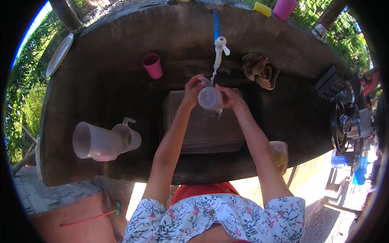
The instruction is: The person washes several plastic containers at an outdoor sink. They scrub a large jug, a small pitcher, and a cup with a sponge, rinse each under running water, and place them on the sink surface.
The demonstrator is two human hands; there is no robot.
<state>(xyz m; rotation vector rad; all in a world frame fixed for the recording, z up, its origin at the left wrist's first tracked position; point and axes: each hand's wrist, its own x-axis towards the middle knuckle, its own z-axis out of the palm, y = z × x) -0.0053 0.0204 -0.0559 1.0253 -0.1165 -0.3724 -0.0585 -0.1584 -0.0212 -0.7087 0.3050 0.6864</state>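
Dark sink [293, 121]; both hands [193, 90] [229, 97] grip a cup [210, 99], its long axis toward the camera

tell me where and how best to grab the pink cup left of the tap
Probably grip the pink cup around its side wall below the rim, coming from its right with the nearer left hand, once free. Its mouth is round and open, no handle shows, and it sits apart from other things.

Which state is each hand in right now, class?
Left hand: closed, holding the translucent container at its left side.
Right hand: closed, holding the translucent container at its right side.
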